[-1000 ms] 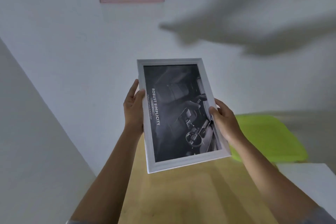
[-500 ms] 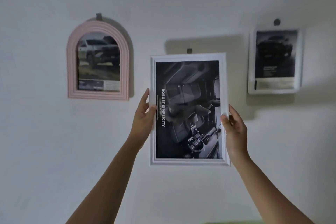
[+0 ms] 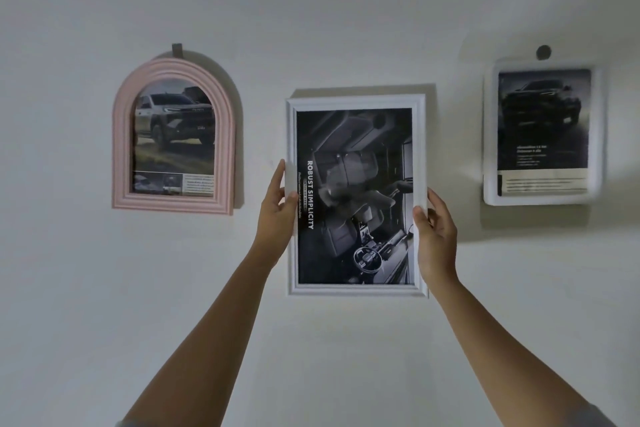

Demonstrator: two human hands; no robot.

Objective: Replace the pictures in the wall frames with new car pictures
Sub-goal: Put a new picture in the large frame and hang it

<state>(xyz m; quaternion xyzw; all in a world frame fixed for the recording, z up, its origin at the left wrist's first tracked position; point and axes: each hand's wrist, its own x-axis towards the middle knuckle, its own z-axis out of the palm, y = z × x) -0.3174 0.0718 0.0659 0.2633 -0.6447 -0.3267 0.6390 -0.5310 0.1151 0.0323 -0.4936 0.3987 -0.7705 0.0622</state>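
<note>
A white rectangular frame (image 3: 356, 102) holding a dark car-interior picture with the words "ROBUST SIMPLICITY" sits upright against the white wall, between two other frames. My left hand (image 3: 275, 215) grips its left edge, thumb on the front. My right hand (image 3: 434, 236) grips its right edge, thumb on the front. The frame's top covers the wall hook seen earlier. Whether the frame hangs on the hook cannot be told.
A pink arched frame (image 3: 121, 149) with a pickup picture hangs at the left under a grey hook (image 3: 177, 50). A white rounded frame (image 3: 490, 135) with a dark car picture hangs at the right under a round hook (image 3: 543, 52).
Both hands raised the white frame from above the wooden table up to the wall. Its top edge now covers the middle hook, which was still visible half a second ago.
</note>
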